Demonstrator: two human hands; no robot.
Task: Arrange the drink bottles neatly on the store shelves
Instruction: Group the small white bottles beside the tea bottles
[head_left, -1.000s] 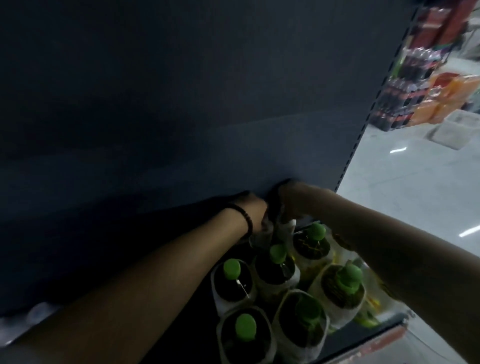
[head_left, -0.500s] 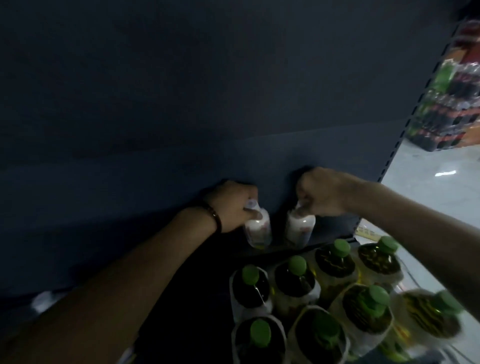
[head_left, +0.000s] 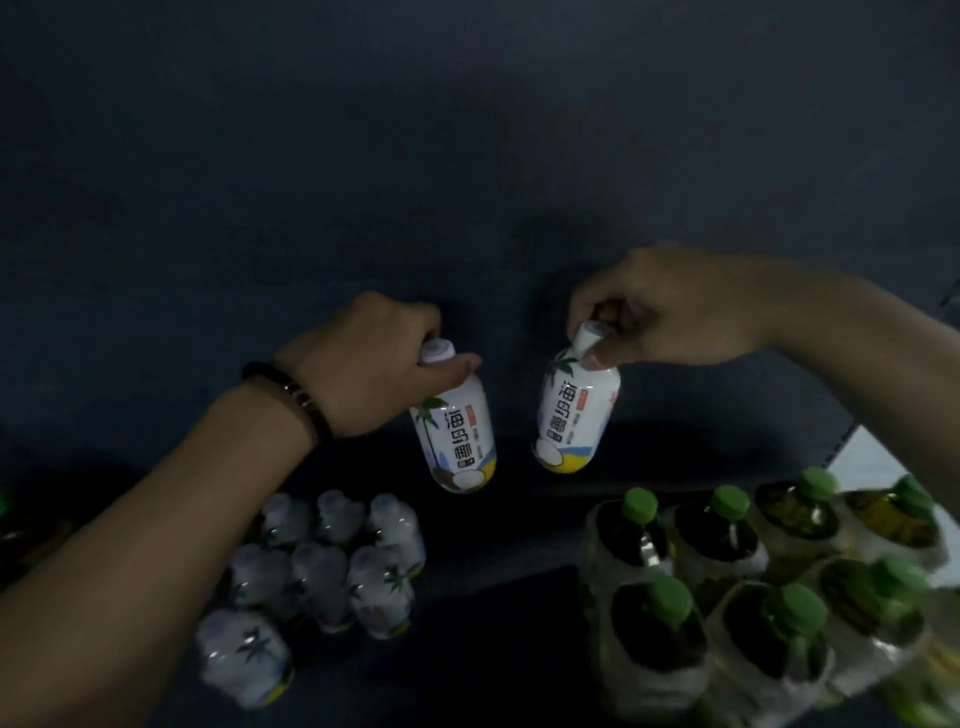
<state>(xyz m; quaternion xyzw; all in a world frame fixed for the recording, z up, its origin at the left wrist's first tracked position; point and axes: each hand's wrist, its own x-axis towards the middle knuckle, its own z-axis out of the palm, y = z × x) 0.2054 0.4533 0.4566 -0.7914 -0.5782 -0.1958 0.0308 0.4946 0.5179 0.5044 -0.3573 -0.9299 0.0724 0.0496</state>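
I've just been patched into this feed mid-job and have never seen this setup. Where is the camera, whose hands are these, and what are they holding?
There is no machine here. A person is stocking a shop shelf with bare hands, and the single camera sits on their head, looking forward and down. The left hand, with a bead bracelet on its wrist, grips the left white bottle at its cap end. The right hand pinches the cap of the right white bottle. Both bottles are tilted. At lower left is a cluster of white bottles, and at lower right are green-capped bottles. Behind them is the dark shelf panel.
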